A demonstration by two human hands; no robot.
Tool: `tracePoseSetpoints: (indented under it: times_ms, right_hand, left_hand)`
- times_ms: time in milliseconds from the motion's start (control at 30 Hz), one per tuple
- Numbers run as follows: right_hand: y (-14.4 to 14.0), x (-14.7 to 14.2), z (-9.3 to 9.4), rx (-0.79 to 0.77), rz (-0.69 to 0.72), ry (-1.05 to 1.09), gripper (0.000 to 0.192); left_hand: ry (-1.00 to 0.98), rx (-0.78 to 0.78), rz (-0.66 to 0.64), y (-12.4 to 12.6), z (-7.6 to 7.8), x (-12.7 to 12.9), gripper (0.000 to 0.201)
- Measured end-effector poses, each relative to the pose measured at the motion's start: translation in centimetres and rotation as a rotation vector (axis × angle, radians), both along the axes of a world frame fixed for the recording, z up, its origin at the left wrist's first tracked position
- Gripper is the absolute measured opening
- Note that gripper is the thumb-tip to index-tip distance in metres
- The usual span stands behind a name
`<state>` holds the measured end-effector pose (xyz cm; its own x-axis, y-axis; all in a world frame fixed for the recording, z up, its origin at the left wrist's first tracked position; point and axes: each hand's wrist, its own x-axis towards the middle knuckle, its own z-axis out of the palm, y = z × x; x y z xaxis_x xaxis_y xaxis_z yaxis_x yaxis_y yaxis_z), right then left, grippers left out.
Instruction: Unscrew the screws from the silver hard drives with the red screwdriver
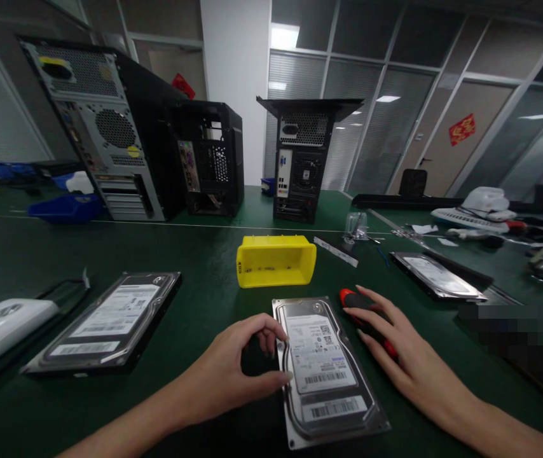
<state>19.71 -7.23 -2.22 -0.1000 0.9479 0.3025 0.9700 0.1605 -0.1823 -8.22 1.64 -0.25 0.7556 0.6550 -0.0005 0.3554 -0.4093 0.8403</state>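
Covering most of the red-and-black screwdriver (364, 312), your right hand (395, 346) lies flat on it, fingers spread, so its tip is hidden. Your left hand (238, 369) pinches the left edge of the hard drive (323, 369) between both hands. Beyond them sits a yellow bin (275, 261); further left lies another drive (109, 321). Computer towers (109, 127) stand on the green table (205, 292).

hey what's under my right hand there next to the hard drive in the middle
A red and black tool handle lies on the green table under the right hand. Only its rounded red end and a red strip show; the hand covers the rest, so its tip cannot be seen.
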Motion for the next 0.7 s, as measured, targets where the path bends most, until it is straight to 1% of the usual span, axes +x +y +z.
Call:
tracePoseSetpoints:
  times_ms: [100, 133, 167, 200, 233, 300, 333, 367, 433, 467, 533, 633, 700]
  right_hand:
    - [0.2, -0.1, 1.1, 0.24, 0.049, -0.104, 0.031]
    - [0.5, -0.3, 1.6, 0.3, 0.079, -0.125, 0.029]
    - [0.9, -0.7, 2.2, 0.327, 0.113, -0.139, 0.028]
    - [1.5, -1.1, 2.9, 0.32, 0.151, -0.152, 0.026]
    - [2.2, -1.7, 3.6, 0.273, 0.185, -0.163, 0.025]
    - [3.9, -3.2, 4.9, 0.127, 0.229, -0.204, 0.026]
    - [4.8, -4.0, 5.5, 0.085, 0.243, -0.242, 0.026]
    - [5.8, -4.9, 5.9, 0.073, 0.266, -0.299, 0.025]
    - [7.6, -6.4, 6.6, 0.155, 0.288, -0.517, 0.027]
    - [8.4, -7.1, 6.7, 0.185, 0.302, -0.612, 0.029]
    - [9.6, -8.2, 6.7, 0.173, 0.257, -0.698, 0.031]
    - [10.8, -9.1, 6.1, 0.072, 0.165, -0.668, 0.026]
    - [11.4, -9.4, 5.6, 0.044, 0.139, -0.632, 0.021]
  left_hand:
    - [0.026, -0.005, -0.005, 0.0, 0.2, -0.1, 0.042]
    - [0.035, 0.002, -0.007, 0.0, 0.3, -0.1, 0.045]
    - [0.04, 0.009, -0.009, 0.0, 0.3, -0.1, 0.047]
    - [0.041, 0.022, -0.012, 0.0, 0.3, -0.1, 0.05]
    - [0.04, 0.038, -0.011, 0.0, 0.3, -0.2, 0.052]
    - [0.035, 0.064, -0.009, 0.0, 0.1, -0.2, 0.056]
    - [0.031, 0.072, -0.005, 0.0, 0.1, -0.2, 0.057]
    - [0.028, 0.077, -0.002, -0.1, 0.0, -0.2, 0.055]
    - [0.016, 0.073, 0.001, -0.1, 0.0, -0.2, 0.047]
    - [0.005, 0.067, 0.005, -0.1, 0.0, -0.2, 0.042]
    - [-0.017, 0.047, 0.01, 0.0, 0.0, -0.3, 0.033]
    - [-0.038, 0.047, 0.016, 0.1, -0.2, -0.3, 0.027]
    - [-0.038, 0.052, 0.016, 0.1, -0.3, -0.3, 0.024]
